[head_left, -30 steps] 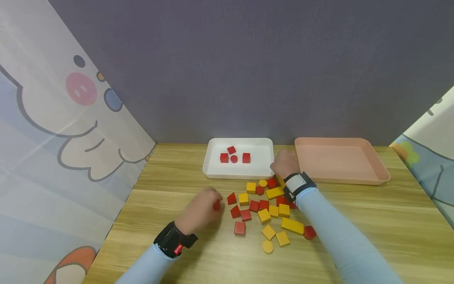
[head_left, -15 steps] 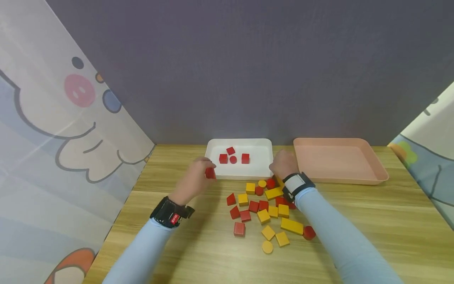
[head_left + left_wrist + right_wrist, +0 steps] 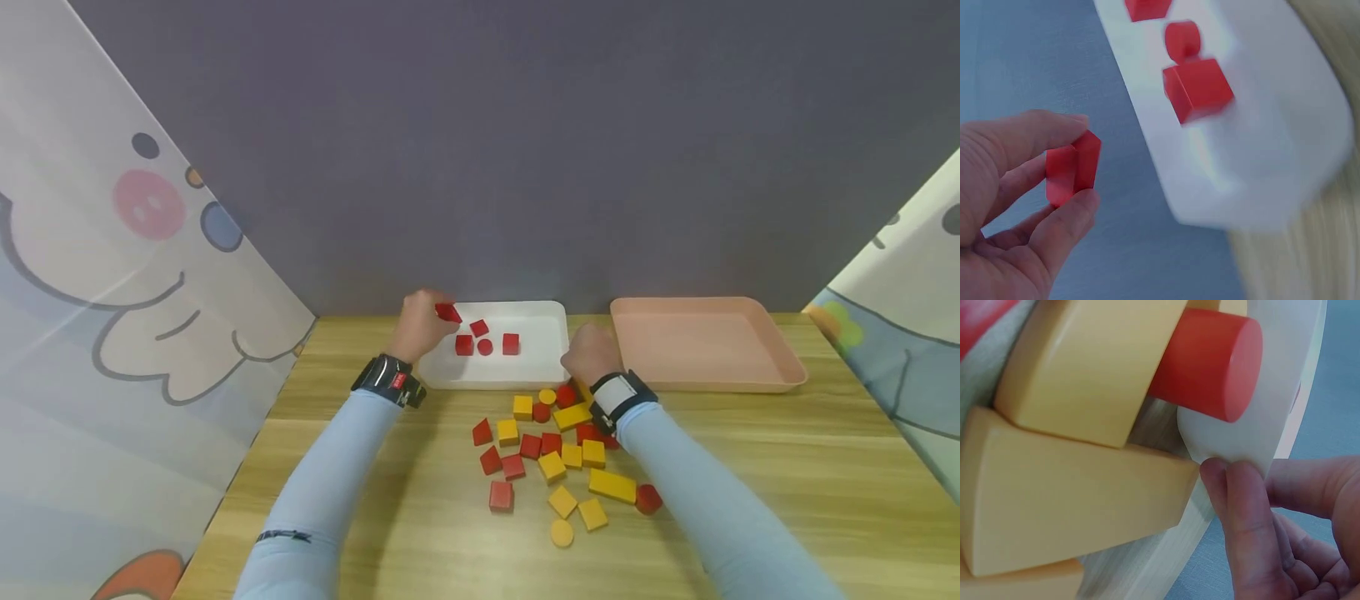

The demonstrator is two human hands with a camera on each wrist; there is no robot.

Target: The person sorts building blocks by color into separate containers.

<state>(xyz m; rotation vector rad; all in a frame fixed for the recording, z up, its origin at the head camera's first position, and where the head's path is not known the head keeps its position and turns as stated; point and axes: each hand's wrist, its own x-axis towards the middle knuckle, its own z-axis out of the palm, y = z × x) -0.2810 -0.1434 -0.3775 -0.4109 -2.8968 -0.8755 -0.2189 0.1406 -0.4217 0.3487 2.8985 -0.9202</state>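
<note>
My left hand (image 3: 422, 327) pinches a red block (image 3: 1074, 167) between thumb and fingers, above the left end of the white tray (image 3: 542, 329). In the head view the block looks triangular. Several red pieces lie in the tray, including a red cube (image 3: 511, 344) and a red round piece (image 3: 485, 347). My right hand (image 3: 592, 354) is at the tray's near right corner. Seen from the right wrist, its fingers (image 3: 1249, 519) press the tray's outer wall while another digit passes over the rim, pinching it. A long yellow block (image 3: 1079, 494) ends right at these fingertips.
A pink tray (image 3: 705, 342) stands right of my right hand. Several red and yellow blocks lie scattered on the wooden table (image 3: 442, 533) before the white tray, including a yellow bar (image 3: 612, 486) and a red cube (image 3: 501, 497). A dark grey panel (image 3: 480, 167) rises behind the trays.
My left hand has carried the red block from the table left of the pile, forward to over the white tray's left end. My right hand stays at the tray's corner. The head view has shifted slightly.
</note>
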